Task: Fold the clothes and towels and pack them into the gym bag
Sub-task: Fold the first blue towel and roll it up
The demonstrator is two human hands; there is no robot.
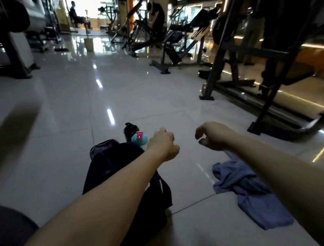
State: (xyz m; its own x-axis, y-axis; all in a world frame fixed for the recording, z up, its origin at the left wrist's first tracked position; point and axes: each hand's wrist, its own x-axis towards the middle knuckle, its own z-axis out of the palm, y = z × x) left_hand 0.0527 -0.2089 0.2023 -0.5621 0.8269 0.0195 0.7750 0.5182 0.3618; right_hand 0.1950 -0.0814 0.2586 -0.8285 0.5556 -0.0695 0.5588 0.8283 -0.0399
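Both arms reach out: left hand (164, 144) curled tight and empty beyond the dark gym bag (110, 166), right hand (214, 136) loosely curled, empty, above the crumpled blue garment (238, 177).

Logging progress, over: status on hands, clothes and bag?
Left hand curled, right hand loose, both empty. Crumpled blue cloth garment unfolded on floor, beside dark navy gym bag. Nothing between them.

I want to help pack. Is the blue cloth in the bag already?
No, the blue cloth lies crumpled on the floor beside the gym bag.
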